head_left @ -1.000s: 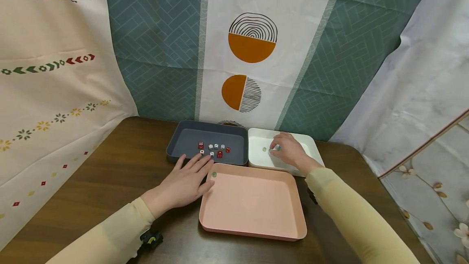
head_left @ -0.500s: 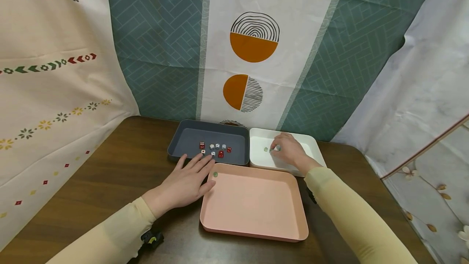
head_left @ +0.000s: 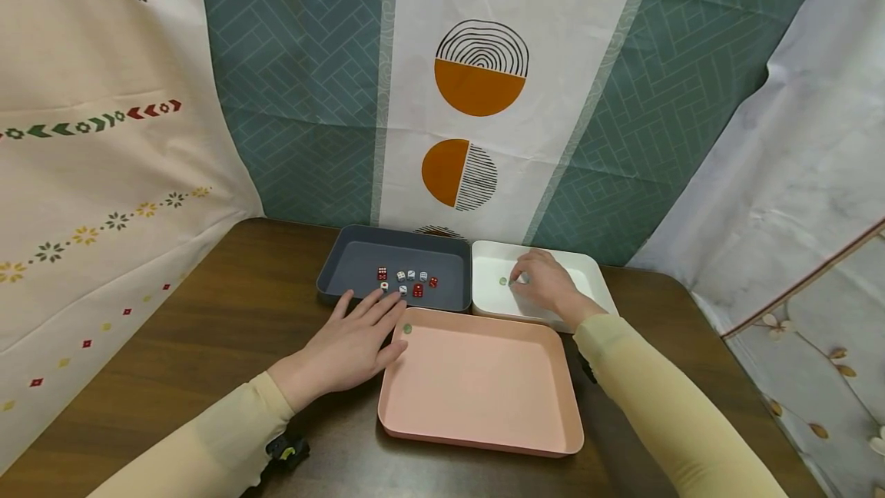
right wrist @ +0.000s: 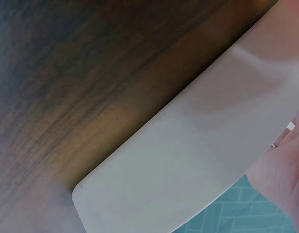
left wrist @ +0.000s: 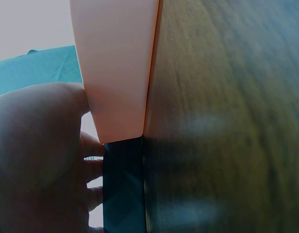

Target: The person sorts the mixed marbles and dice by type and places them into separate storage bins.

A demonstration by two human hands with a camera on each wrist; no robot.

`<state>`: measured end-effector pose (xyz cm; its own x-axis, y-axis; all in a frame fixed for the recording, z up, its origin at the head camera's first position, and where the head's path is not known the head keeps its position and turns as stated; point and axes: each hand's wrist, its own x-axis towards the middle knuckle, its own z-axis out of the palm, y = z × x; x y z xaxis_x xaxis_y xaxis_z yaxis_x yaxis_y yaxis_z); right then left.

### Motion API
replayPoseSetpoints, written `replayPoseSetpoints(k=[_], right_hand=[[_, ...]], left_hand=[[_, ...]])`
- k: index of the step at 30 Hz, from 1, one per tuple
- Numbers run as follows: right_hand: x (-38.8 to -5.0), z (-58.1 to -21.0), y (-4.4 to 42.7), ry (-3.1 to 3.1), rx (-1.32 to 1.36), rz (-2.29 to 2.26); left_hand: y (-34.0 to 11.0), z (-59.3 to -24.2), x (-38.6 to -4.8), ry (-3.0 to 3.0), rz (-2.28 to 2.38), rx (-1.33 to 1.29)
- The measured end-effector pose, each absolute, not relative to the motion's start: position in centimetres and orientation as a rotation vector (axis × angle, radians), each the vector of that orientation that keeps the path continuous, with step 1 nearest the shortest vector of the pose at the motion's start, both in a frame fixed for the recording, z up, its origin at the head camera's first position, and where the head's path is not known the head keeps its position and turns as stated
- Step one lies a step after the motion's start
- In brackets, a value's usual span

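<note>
My left hand [head_left: 349,348] lies with fingers spread and straight over the left rim of a pink tray [head_left: 480,390] and the front rim of a dark grey tray [head_left: 356,256]. In the left wrist view, its fingertips meet the dark tray's rim. A small round green bead [head_left: 407,329] sits in the pink tray's far left corner, beside that hand. Inside the white tray [head_left: 584,283], my right hand [head_left: 542,283] curls thumb and fingers together at a tiny pale bead [head_left: 512,281]. Left of the fingertips lies a green bead [head_left: 502,281]. The right wrist view hides the fingertips.
Several red and white dice [head_left: 411,276] lie in the dark tray. The three trays adjoin on a brown wooden table [head_left: 207,329]. Patterned cloths [head_left: 297,98] hang behind and at both sides.
Both hands stay nearly where they were. The head view has shifted slightly, so the trays appear a little further right.
</note>
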<state>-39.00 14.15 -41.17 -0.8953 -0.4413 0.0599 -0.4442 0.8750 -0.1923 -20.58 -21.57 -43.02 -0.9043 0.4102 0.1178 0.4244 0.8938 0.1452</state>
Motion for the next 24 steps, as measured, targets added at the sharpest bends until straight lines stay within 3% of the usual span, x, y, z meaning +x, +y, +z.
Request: replayPoseSetpoints(k=[24], right_hand=[[-38.89,-40.79,14.29,-3.037,0.710,0.298]], left_hand=[[-21.48,-42.76,-20.47,-2.979,-0.278,-0.658]])
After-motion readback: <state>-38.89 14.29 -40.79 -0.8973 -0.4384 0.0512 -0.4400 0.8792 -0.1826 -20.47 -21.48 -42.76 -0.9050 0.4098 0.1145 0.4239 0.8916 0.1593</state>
